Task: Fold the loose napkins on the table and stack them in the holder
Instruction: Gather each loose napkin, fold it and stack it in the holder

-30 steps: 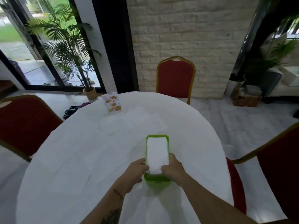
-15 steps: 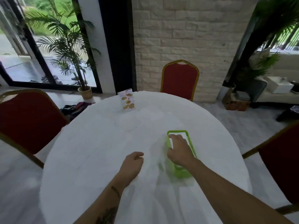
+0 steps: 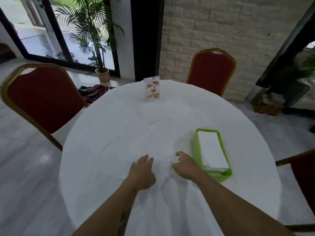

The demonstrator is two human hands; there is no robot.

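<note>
A green holder (image 3: 196, 147) sits on the right part of the round white table (image 3: 102, 167), with a stack of folded white napkins (image 3: 212, 149) inside it. Several loose white napkins (image 3: 172, 113) lie flat across the table's middle and far side, hard to tell from the cloth. My left hand (image 3: 142, 171) hovers low over the table centre with relaxed fingers, holding nothing. My right hand (image 3: 185, 165) is just left of the holder, fingers loosely curled and empty, apart from the holder's wall.
A small menu card (image 3: 152, 88) stands at the table's far edge. Red chairs with gold frames stand at the left (image 3: 44, 96), far side (image 3: 211, 70) and right (image 3: 303, 174). A potted palm (image 3: 100, 48) and a bag (image 3: 97, 91) are on the floor behind.
Both hands let go of the holder and its napkin stack. My right hand lifted off the holder and moved left; the holder now sits farther right in view.
</note>
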